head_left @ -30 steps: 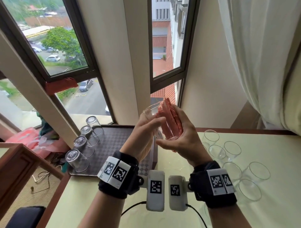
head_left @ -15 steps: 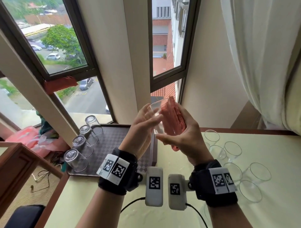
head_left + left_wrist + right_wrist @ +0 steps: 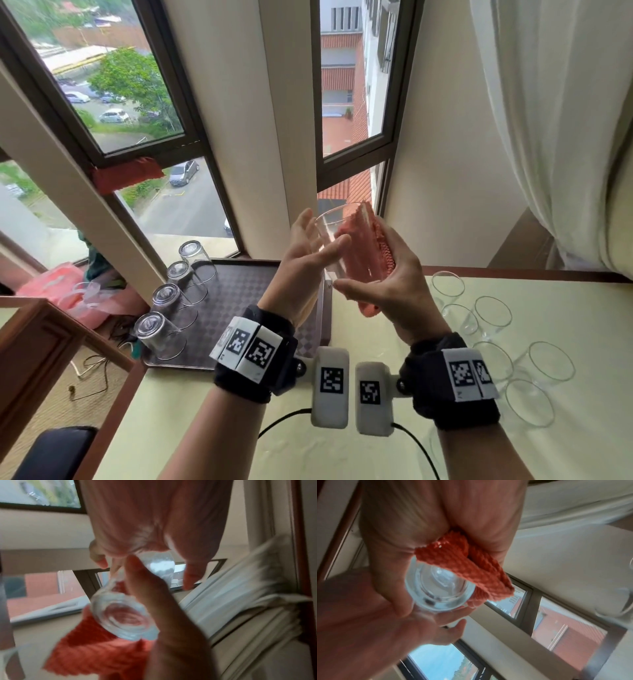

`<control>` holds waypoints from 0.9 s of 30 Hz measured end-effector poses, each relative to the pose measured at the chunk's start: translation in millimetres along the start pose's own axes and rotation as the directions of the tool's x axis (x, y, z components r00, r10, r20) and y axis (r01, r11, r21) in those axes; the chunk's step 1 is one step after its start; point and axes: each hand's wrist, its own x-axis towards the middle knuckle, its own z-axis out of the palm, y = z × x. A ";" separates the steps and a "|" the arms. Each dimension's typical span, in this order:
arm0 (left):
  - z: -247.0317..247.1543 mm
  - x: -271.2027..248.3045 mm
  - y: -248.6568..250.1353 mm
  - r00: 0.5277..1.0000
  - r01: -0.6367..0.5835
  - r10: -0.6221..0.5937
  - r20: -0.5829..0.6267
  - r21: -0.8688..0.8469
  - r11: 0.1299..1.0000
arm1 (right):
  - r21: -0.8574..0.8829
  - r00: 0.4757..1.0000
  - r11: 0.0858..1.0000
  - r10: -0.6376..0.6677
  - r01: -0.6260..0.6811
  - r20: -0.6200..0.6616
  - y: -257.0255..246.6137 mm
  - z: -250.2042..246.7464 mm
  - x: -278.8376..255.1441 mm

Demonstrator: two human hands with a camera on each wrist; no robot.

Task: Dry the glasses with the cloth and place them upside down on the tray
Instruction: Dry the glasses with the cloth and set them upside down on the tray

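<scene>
Left: brown checkered tray [image 3: 239, 301] on the counter [image 3: 582, 308], four tumblers [image 3: 161, 334] upside down along its left edge. Centre, raised above the counter: left hand [image 3: 305, 260] against a clear glass [image 3: 330, 246], fingers [image 3: 301, 222] nearly straight and spread, thumb across its side. Right hand [image 3: 387, 284] wraps an orange knitted cloth [image 3: 368, 246] round the glass's other side, fingers curled on both. Glass tilted, mouth up toward the window. Right: upright glasses [image 3: 493, 311] grouped on the counter.
</scene>
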 end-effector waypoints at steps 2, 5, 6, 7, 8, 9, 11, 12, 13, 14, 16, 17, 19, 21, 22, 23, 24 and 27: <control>3.0 4.5 -0.1 1.000 -0.004 0.004 -0.015 0.049 0.999 | -0.202 0.997 0.977 -0.071 0.071 0.009 -0.3 2.6 1.8; 10.3 7.3 -0.9 0.999 -0.007 0.010 -0.033 0.095 0.995 | -0.211 0.995 0.973 -0.092 0.096 0.027 -1.1 4.2 1.5; 12.4 6.9 -0.6 0.999 -0.006 0.008 -0.031 0.069 0.998 | -0.181 0.996 0.980 -0.081 0.084 0.027 -1.1 2.0 1.7; 12.9 7.1 -1.7 0.999 -0.003 0.005 -0.038 0.049 0.999 | -0.141 0.998 0.988 -0.065 0.069 0.027 -1.0 -0.4 1.6; 12.7 7.2 -2.5 0.999 -0.008 0.009 -0.040 0.025 1.000 | -0.084 0.998 0.995 -0.048 0.050 0.028 -1.5 -2.4 0.8; 12.8 6.7 -4.0 1.000 -0.009 0.010 -0.030 0.001 1.000 | -0.013 0.999 1.000 -0.024 0.024 0.031 -2.4 -3.4 -0.6; 11.8 5.7 -9.2 1.000 -0.004 0.005 0.025 -0.063 0.998 | 0.162 0.997 0.986 0.036 -0.047 0.065 -1.7 -3.7 -3.9; 12.2 4.1 -9.4 0.998 0.016 -0.010 0.057 -0.104 0.994 | 0.241 0.994 0.967 0.063 -0.083 0.088 -0.2 -3.3 -5.6; 12.8 2.1 -7.8 0.996 0.042 -0.032 0.079 -0.130 0.991 | 0.298 0.991 0.948 0.083 -0.109 0.101 1.5 -2.7 -7.1; 12.4 1.4 -6.1 0.994 0.064 -0.052 0.095 -0.124 0.990 | 0.323 0.991 0.938 0.096 -0.122 0.098 3.3 -2.2 -7.8; 10.3 0.7 -4.6 0.989 0.073 -0.063 0.133 -0.075 0.994 | 0.292 0.994 0.951 0.085 -0.101 0.067 4.5 -1.3 -8.0; 5.9 4.3 -8.3 0.988 0.068 -0.060 0.140 -0.047 0.997 | 0.237 0.997 0.969 0.064 -0.071 0.035 4.8 -1.1 -7.5; 1.4 6.2 -5.6 0.992 0.077 -0.073 0.104 -0.035 0.996 | 0.068 1.000 0.998 0.008 -0.006 -0.022 3.8 -1.1 -6.3; 1.2 3.8 1.1 0.994 0.051 -0.047 0.103 -0.037 0.998 | -0.101 0.998 0.993 -0.063 0.060 -0.022 4.1 0.1 -4.9; 4.9 1.0 8.0 0.992 0.050 -0.049 0.118 0.002 0.999 | -0.136 0.996 0.987 -0.088 0.086 -0.008 4.7 1.4 -4.0; 7.6 -1.5 14.0 0.991 0.038 -0.043 0.127 0.038 0.999 | -0.135 0.995 0.986 -0.097 0.096 0.004 5.0 3.3 -3.2; 7.7 -2.3 16.1 0.992 0.044 -0.050 0.114 0.055 0.998 | -0.099 0.996 0.991 -0.086 0.087 0.018 4.7 5.1 -2.6; 1.7 1.2 9.0 0.998 -0.019 0.019 0.064 -0.003 1.000 | 0.196 0.996 0.980 0.005 -0.023 0.093 0.1 8.6 -1.7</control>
